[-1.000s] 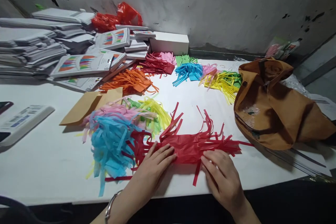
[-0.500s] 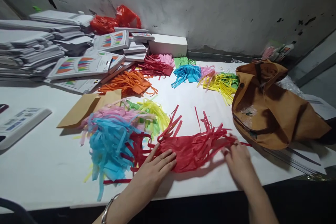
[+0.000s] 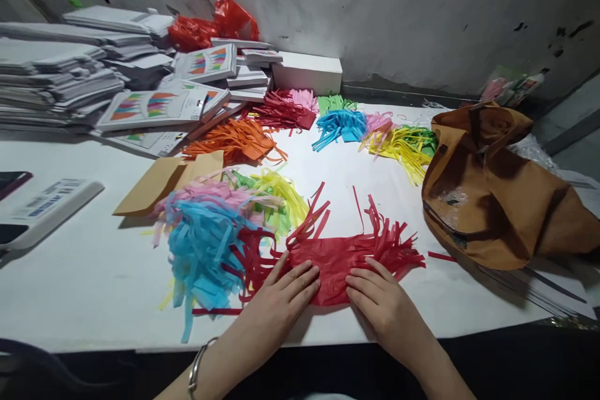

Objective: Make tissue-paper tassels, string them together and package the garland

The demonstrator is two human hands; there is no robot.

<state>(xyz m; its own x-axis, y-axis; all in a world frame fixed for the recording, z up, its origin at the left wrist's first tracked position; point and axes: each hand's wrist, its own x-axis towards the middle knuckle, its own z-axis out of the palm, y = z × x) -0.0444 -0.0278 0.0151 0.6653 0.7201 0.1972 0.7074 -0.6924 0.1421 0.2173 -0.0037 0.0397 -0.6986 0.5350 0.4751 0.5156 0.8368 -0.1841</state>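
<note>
A red tissue-paper sheet (image 3: 334,267) with fringed ends lies flat, slightly creased, sideways along the white tabletop (image 3: 117,300) near its front edge. Its strips (image 3: 396,257) splay rightward and backward; those at left meet a blue tissue-paper bundle (image 3: 201,247).

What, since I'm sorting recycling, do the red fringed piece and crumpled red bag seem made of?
Red fringed piece: probably tissue paper, fairly matte; it's softly creased, though flimsy fabric remains possible.
Red bag: likely thin, glossy plastic, given its bright highlights.

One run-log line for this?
left hand: on red fringed paper | right hand: on it too | blue fringed paper: at its left
</note>
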